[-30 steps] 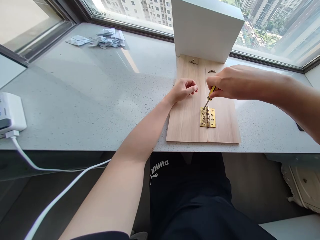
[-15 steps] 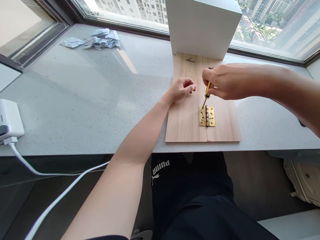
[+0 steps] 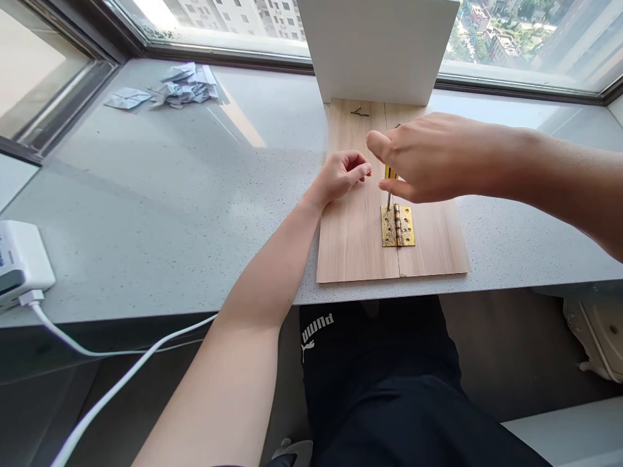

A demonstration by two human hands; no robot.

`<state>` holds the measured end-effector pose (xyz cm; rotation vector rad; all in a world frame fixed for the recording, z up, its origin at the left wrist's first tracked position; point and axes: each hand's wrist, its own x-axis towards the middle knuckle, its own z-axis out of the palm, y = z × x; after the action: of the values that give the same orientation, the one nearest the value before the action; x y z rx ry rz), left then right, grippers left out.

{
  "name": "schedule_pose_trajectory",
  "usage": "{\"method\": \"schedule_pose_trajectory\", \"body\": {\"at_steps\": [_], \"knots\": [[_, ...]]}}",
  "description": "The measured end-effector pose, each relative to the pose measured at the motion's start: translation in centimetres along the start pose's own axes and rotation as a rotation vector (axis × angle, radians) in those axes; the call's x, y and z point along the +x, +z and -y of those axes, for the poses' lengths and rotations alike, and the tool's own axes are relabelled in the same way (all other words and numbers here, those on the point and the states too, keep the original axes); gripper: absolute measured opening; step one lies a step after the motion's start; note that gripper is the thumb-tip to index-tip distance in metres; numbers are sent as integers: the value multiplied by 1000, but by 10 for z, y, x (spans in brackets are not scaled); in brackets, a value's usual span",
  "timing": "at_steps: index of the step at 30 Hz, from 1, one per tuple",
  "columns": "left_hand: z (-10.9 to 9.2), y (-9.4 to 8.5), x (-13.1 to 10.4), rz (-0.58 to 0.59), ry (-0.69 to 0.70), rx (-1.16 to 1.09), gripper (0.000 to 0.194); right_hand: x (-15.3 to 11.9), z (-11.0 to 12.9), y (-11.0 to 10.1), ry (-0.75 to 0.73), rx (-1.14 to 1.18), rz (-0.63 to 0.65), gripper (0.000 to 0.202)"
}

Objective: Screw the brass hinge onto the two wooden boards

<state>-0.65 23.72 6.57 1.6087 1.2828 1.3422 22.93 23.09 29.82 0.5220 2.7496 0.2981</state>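
My right hand point(image 3: 418, 159) is closed around a yellow and black screwdriver point(image 3: 390, 174). Its metal tip meets the upper left corner of a brass hinge point(image 3: 398, 226), where a screw may sit too small to make out. The hinge lies spread flat across the seam between two light wooden boards point(image 3: 350, 253). On the left board rests my left hand point(image 3: 344, 174), its fingers curled in with thumb and fingertips together. Whatever those fingertips may hold cannot be made out. A few dark screws point(image 3: 360, 112) lie near the far end of the left board.
Behind the boards stands a white box point(image 3: 374, 52) against the window. Folded papers point(image 3: 187, 85) are piled at the back left of the speckled counter point(image 3: 195, 214). A white power adapter point(image 3: 24, 263) with a white cable point(image 3: 131, 383) is at the left edge.
My right hand has tipped over the screwdriver, which now stands more upright and shows less of its handle. The tip stays at the same corner of the hinge. The view has shifted slightly.
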Motion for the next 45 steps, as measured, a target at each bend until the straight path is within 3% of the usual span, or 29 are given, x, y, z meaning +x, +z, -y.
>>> {"method": "schedule_pose_trajectory", "body": {"at_steps": [6,12,17,22,28,35,39,45], "knots": [[2,-1,1,-13,-20,19,19,-5,-5,-7,-112,-50,116,19],[-11,0,-3,3,-73,46,19,2,-8,0,-85,-68,28,64],[-14,1,-3,-3,-64,44,18,-4,1,-4,35,-34,-4,47],[-11,1,-1,-11,-63,42,19,-15,1,-11,-12,22,45,38],[-16,-1,-4,21,-44,58,22,-6,13,-16,73,-187,131,53],[-13,2,-1,4,-26,32,24,-11,10,-1,40,36,-40,42],[-9,3,2,0,-49,41,19,-11,2,1,4,126,74,37],[-13,2,-1,-10,-50,57,17,-5,17,-15,153,-98,158,48]]}}
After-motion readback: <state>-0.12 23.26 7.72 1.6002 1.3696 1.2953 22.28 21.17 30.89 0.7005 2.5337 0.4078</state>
